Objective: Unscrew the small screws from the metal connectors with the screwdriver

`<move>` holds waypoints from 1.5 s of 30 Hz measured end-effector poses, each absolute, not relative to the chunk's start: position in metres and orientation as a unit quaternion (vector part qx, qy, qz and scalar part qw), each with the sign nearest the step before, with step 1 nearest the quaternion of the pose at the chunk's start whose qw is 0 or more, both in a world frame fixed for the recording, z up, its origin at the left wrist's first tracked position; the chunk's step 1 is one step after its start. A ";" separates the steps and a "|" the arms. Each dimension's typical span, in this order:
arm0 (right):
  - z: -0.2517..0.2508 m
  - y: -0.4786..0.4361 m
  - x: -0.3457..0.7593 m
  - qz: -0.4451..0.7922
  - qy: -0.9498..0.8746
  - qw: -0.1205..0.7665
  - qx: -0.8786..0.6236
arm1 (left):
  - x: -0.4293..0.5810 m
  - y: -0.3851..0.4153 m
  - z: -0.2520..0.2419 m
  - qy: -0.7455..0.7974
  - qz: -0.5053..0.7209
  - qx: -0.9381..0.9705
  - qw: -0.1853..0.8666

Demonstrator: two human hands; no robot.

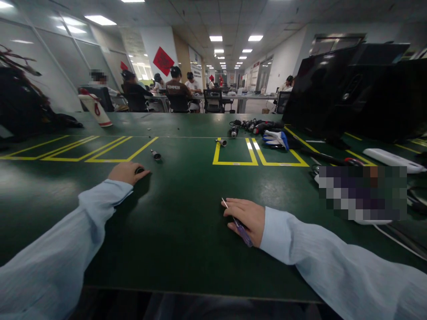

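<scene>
On the left side of the green table, my left hand (pixel 123 172) has its fingers closed around a small dark ring-like part (pixel 139 170). Much of that part is covered by the fingers. My right hand (pixel 248 218) rests low over the table, right of the middle, with a screwdriver (pixel 245 235) between its fingers. The screwdriver has a see-through purple handle, and its thin metal shaft points away and to the left. Just beyond my left hand lies a small cone-shaped metal piece (pixel 155 154). A similar metal piece (pixel 221 142) lies farther off, by a yellow tape line.
Yellow tape (pixel 235 163) marks boxes on the green table (pixel 173 222). Black corded tools (pixel 251 126) and a blue-and-white glove (pixel 276 139) lie at the back right. Farther right are a black monitor (pixel 327 89), a white power strip (pixel 393 161) and cables. A white cup-like container (pixel 96 109) stands back left.
</scene>
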State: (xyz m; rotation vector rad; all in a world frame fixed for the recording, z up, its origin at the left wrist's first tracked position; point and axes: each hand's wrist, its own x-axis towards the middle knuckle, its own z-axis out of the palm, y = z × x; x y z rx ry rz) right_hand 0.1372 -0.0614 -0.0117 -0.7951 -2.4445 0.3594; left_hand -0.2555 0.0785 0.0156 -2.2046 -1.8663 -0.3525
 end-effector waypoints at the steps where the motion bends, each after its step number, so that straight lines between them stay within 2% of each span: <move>1: -0.010 -0.062 0.139 0.163 -0.896 0.289 -0.297 | -0.244 0.073 0.016 -0.620 -0.113 -0.766 0.128; 5: -0.002 -0.060 0.143 0.412 -0.763 0.395 -0.304 | -0.177 0.054 0.009 -0.545 -0.118 -0.822 0.113; 8: 0.002 -0.055 0.143 0.584 -0.594 0.471 -0.289 | -0.123 0.039 0.004 -0.466 -0.157 -0.871 0.026; 12: 0.003 -0.049 0.141 0.623 -0.472 0.555 -0.283 | -0.073 0.026 0.003 -0.422 -0.244 -0.871 -0.063; 17: 0.005 -0.055 0.140 0.530 -0.557 0.562 -0.305 | -0.035 0.022 0.002 -0.347 -0.285 -0.877 -0.171; 21: 0.007 -0.067 0.142 0.289 -0.716 0.505 -0.386 | -0.021 0.020 0.000 -0.299 -0.261 -0.902 -0.171; 24: 0.006 -0.069 0.144 0.135 -0.792 0.457 -0.381 | -0.019 0.019 0.000 -0.283 -0.239 -0.915 -0.162; 27: 0.004 -0.066 0.145 0.079 -0.831 0.423 -0.353 | -0.020 0.016 0.000 -0.258 -0.210 -0.930 -0.159; 33: 0.005 -0.065 0.145 0.057 -0.852 0.388 -0.346 | -0.018 0.008 0.000 -0.221 -0.178 -0.949 -0.135; 36: 0.007 -0.064 0.143 0.129 -0.821 0.408 -0.378 | -0.017 0.006 0.000 -0.223 -0.182 -0.949 -0.126; 42: 0.002 -0.048 0.139 0.506 -0.553 0.510 -0.421 | -0.017 0.007 0.001 -0.234 -0.172 -0.947 -0.137; 45: -0.005 -0.041 0.137 0.590 -0.452 0.542 -0.393 | -0.018 0.007 0.001 -0.245 -0.193 -0.938 -0.151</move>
